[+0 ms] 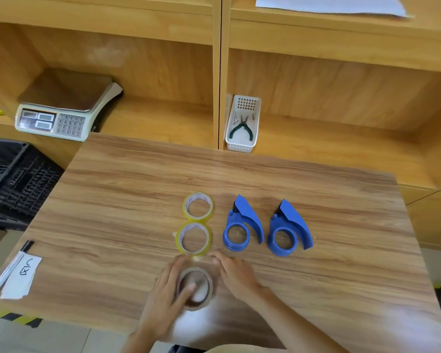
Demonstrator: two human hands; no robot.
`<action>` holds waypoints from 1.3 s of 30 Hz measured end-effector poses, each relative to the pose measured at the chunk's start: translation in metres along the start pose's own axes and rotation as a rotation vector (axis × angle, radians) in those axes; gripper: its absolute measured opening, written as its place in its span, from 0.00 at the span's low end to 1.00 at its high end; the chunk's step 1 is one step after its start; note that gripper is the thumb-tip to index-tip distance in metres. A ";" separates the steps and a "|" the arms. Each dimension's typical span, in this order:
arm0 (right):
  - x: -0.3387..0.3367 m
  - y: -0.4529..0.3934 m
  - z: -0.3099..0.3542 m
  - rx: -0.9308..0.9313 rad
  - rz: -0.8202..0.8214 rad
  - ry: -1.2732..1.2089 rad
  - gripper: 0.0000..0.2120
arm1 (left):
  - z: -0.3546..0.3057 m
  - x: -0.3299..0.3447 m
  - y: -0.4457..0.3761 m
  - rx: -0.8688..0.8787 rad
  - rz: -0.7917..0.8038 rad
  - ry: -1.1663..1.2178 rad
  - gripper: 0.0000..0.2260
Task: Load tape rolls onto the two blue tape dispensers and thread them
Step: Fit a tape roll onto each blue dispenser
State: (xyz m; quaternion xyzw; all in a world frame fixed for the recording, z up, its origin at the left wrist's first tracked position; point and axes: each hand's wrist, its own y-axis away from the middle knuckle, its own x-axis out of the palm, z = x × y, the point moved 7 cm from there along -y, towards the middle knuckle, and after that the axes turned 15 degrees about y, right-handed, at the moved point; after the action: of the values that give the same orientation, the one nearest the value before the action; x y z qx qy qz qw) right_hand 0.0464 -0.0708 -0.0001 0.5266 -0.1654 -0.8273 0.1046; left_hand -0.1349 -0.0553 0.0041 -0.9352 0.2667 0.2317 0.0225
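Two blue tape dispensers lie flat side by side, one (242, 226) in the middle of the wooden table and the other (288, 230) to its right, both with bare hubs. Left of them two yellowish tape rolls lie flat, a far roll (198, 206) and a near roll (193, 238). A third roll (207, 275), clear with a brown core, is near the front edge. My left hand (167, 296) grips it with the thumb inside the core. My right hand (236, 272) cups its right side, fingertips at the far rim. Both hands are blurred.
The table (112, 200) has a pen (8, 270) and a paper label (23, 277) at its front left corner. Behind it, wooden shelves hold a digital scale (61, 108) and a white basket with pliers (243, 123). A black crate (13, 179) stands to the left.
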 end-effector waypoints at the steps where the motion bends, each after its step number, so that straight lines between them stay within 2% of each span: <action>1: -0.003 -0.005 0.000 0.001 0.017 -0.018 0.20 | 0.000 -0.005 -0.008 -0.001 -0.033 0.015 0.25; 3: -0.007 -0.016 0.001 -0.001 0.063 -0.028 0.31 | 0.003 -0.015 -0.027 -0.011 -0.108 -0.008 0.21; 5: -0.010 -0.028 0.006 -0.008 0.090 -0.008 0.34 | 0.010 -0.023 -0.049 -0.024 -0.151 -0.125 0.23; 7: -0.011 -0.041 0.012 -0.024 0.103 0.055 0.32 | 0.016 -0.025 -0.072 0.009 -0.129 -0.285 0.25; 10: -0.005 -0.054 0.014 -0.017 0.147 0.160 0.26 | 0.014 -0.017 -0.095 0.146 -0.015 -0.452 0.18; 12: -0.001 -0.057 0.014 -0.005 0.159 0.188 0.23 | 0.012 -0.007 -0.098 0.267 0.104 -0.481 0.22; 14: 0.001 -0.058 0.013 0.011 0.152 0.172 0.22 | 0.016 -0.002 -0.094 0.302 0.179 -0.484 0.28; 15: 0.002 -0.058 0.012 0.020 0.150 0.164 0.22 | 0.018 -0.002 -0.092 0.300 0.187 -0.490 0.26; 17: 0.003 -0.059 0.011 0.033 0.153 0.150 0.24 | 0.021 -0.002 -0.089 0.265 0.222 -0.514 0.16; 24: -0.005 -0.050 0.004 0.072 0.110 0.105 0.25 | -0.001 0.000 -0.089 0.353 0.212 -0.509 0.19; 27: -0.016 -0.045 -0.003 0.072 0.087 0.072 0.27 | -0.008 0.003 -0.089 0.339 0.235 -0.547 0.18; 32: -0.047 -0.036 -0.024 0.042 0.102 -0.104 0.21 | -0.040 0.011 -0.094 0.365 0.225 -0.584 0.17; 37: -0.075 -0.029 -0.049 0.058 0.089 -0.187 0.20 | -0.068 0.026 -0.106 0.386 0.222 -0.568 0.16; 39: -0.085 -0.025 -0.058 0.069 0.053 -0.188 0.19 | -0.078 0.036 -0.110 0.380 0.223 -0.540 0.19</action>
State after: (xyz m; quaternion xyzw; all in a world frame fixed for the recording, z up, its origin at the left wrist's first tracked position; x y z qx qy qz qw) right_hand 0.1351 -0.0274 0.0381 0.4455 -0.2168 -0.8637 0.0920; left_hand -0.0193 0.0089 0.0489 -0.7845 0.3900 0.4179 0.2406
